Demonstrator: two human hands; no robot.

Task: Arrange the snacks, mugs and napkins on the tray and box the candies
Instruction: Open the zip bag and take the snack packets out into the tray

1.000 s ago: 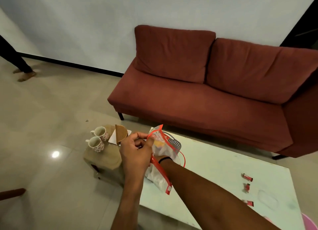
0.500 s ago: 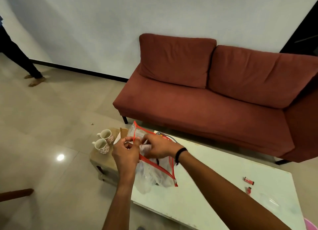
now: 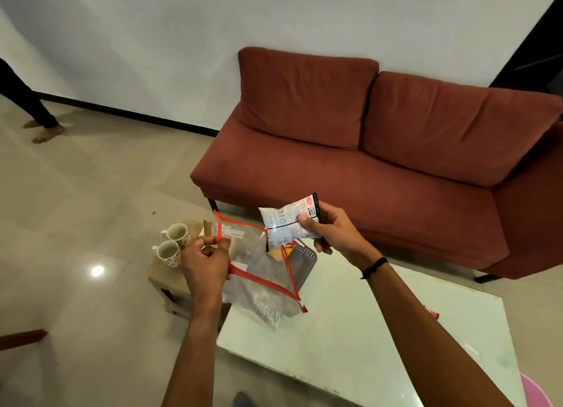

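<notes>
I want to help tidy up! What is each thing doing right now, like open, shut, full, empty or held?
Zip bag: open, held by left hand.
Snack packet: sealed, held by right hand, out of the bag.
Two mugs: upright, look empty, on the small stool.
Grey tray: partly hidden behind bag.

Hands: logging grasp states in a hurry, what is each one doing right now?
Left hand: closed, pinching the red rim of the clear zip bag.
Right hand: closed, holding a white snack packet.
</notes>
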